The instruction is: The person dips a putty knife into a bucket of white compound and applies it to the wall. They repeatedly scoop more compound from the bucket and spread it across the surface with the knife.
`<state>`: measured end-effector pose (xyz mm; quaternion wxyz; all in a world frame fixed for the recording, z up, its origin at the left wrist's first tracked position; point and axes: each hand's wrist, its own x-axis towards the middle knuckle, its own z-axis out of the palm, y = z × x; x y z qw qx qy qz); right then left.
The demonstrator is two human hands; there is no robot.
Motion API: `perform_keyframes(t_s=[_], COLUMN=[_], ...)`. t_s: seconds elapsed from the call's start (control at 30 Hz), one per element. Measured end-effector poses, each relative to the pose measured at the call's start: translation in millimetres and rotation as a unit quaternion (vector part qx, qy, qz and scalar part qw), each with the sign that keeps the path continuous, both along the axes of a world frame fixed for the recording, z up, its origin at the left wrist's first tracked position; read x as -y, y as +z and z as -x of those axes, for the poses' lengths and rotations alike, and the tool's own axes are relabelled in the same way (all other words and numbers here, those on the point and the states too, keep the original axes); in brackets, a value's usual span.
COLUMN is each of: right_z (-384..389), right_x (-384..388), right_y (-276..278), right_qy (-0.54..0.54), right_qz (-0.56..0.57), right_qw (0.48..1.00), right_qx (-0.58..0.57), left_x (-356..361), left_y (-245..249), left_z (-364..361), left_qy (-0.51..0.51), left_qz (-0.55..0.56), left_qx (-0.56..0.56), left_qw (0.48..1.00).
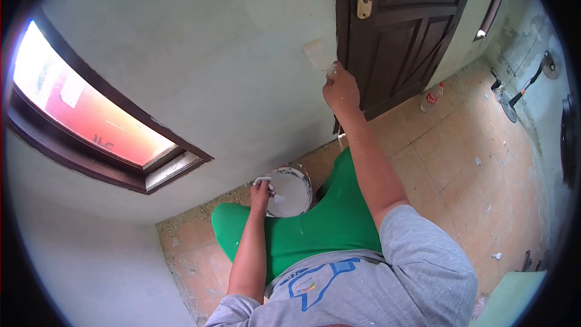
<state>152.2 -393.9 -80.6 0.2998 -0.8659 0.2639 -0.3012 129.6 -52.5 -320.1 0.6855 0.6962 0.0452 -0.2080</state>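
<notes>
My right hand (342, 89) is closed on the handle of a wide, pale scraper (317, 54), whose flat blade lies against the grey-white wall (254, 72) beside the door frame. Lower down, my left hand (262, 192) is closed at the left rim of a bucket (310, 191) of whitish paste (289, 192). A small whitish tool (278, 198) sticks out from its fingers over the paste. White smears cover the fingers of my left hand.
A brown door (393, 36) with a metal handle is right of the wall. On the tiled floor (423, 163) stand a bottle (432, 97) and, farther right, a long-handled tool (511, 106). A dark-framed window (109, 121) is at the left.
</notes>
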Motion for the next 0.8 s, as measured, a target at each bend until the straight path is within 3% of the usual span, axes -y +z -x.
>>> perform_keyframes(t_s=[0.13,0.27,0.33,0.37,0.43,0.57,0.63,0.8], right_z=[5.9,16.2,29.7,31.4,27.1,12.2,-3.1,-9.1], right_x=[4.4,16.8,18.4,21.5,30.6,35.5,36.8,39.0], right_y=[-29.9,-38.9,-17.6,-10.3,5.2,33.9,17.8,-50.4], right_qy=[0.014,0.010,-0.011,-0.010,0.001,0.030,0.026,0.021], right_qz=[-0.010,0.008,-0.025,-0.026,-0.002,-0.015,0.045,0.034], right_qw=[0.997,0.998,0.999,0.999,0.983,0.981,0.982,0.994], right_qx=[-0.073,-0.063,0.047,0.047,0.184,0.192,0.184,0.106], left_x=[3.6,6.0,4.2,2.3,-1.0,0.4,2.8,5.0], left_y=[1.9,5.1,6.3,6.4,5.7,9.9,10.7,10.8], left_z=[1.8,3.6,3.9,3.4,4.2,6.1,3.5,0.1], left_qy=[-0.013,-0.018,-0.005,-0.003,-0.011,-0.004,-0.001,0.000], left_qz=[0.001,0.006,0.012,0.011,0.002,0.020,0.015,0.017], left_qx=[-0.001,0.005,-0.007,-0.007,0.006,0.002,-0.003,0.005], left_qw=[1.000,1.000,1.000,1.000,1.000,1.000,1.000,1.000])
